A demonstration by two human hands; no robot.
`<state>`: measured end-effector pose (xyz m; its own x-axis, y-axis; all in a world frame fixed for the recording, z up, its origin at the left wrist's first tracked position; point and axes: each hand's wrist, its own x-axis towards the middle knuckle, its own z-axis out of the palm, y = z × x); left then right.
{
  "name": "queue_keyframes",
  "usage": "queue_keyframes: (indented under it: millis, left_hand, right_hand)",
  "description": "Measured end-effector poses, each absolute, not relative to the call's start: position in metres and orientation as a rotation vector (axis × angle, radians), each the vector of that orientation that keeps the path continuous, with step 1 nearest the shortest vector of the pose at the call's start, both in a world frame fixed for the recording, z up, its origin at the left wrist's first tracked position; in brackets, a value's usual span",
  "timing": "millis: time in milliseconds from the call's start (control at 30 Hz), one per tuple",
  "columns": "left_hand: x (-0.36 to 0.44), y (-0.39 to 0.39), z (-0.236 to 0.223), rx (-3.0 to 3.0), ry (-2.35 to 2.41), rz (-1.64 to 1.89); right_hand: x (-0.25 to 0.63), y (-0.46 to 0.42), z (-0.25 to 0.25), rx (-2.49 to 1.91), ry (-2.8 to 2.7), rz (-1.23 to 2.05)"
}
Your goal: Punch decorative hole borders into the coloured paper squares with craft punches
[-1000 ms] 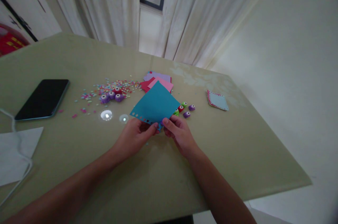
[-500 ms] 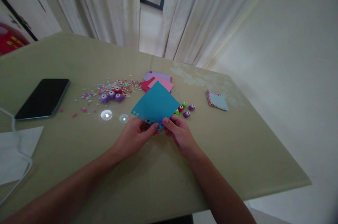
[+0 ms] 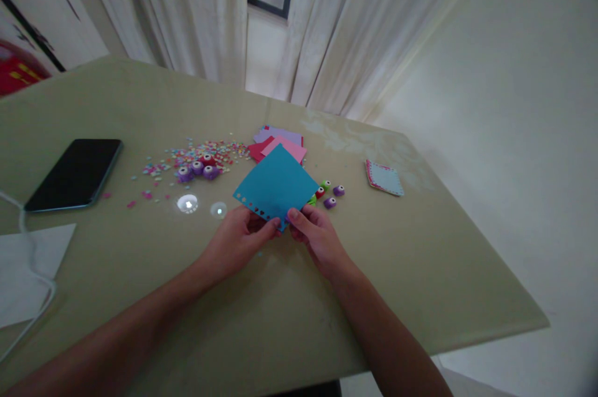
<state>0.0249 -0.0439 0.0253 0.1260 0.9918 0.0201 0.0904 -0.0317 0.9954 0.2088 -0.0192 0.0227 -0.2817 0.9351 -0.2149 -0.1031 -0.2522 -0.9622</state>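
Note:
A square sheet of blue paper (image 3: pixel 280 180) is held tilted above the table, one corner toward me. Shaped holes run in a row along its lower left edge. My left hand (image 3: pixel 245 232) is closed on that edge near the bottom corner, fingers tucked beneath. At the same corner my right hand (image 3: pixel 315 235) is closed, thumb on top, around a mostly hidden small purple paper punch (image 3: pixel 288 218). Just beyond my right hand stand several small punches (image 3: pixel 330 202) in purple, red and green, partly covered by the sheet.
Loose punched confetti (image 3: pixel 219 151) lies back left, with several purple and red punches (image 3: pixel 211 172) beside it. Coloured paper squares (image 3: pixel 292 148) lie behind the sheet. A stack of edge-punched squares (image 3: pixel 385 179) is at right. A tablet (image 3: pixel 75 172), white paper (image 3: pixel 32 272) and cable (image 3: pixel 35 266) lie left.
The blue sheet has shifted and flattened slightly at its punched edge, and the row of holes shows more clearly. Both hands stay at nearly the same place.

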Motion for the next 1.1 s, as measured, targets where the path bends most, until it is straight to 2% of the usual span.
queue_keyframes:
  millis: [800, 900, 1033, 1100]
  left_hand:
    - [0.023, -0.042, 0.021, 1.33, 1.173, 1.143]
    - [0.022, -0.042, 0.027, 1.288, 1.258, 1.252]
    - [0.021, -0.043, 0.033, 1.198, 1.335, 1.327]
    - [0.021, -0.043, 0.034, 1.165, 1.344, 1.352]
  right_hand:
    - [0.214, -0.014, 0.028, -1.123, -1.251, 1.617]
    - [0.225, -0.012, 0.034, -1.127, -1.469, 1.411]
    - [0.228, -0.017, 0.038, -1.137, -2.054, 0.931]
    - [0.223, -0.019, 0.035, -1.094, -2.153, 0.767]
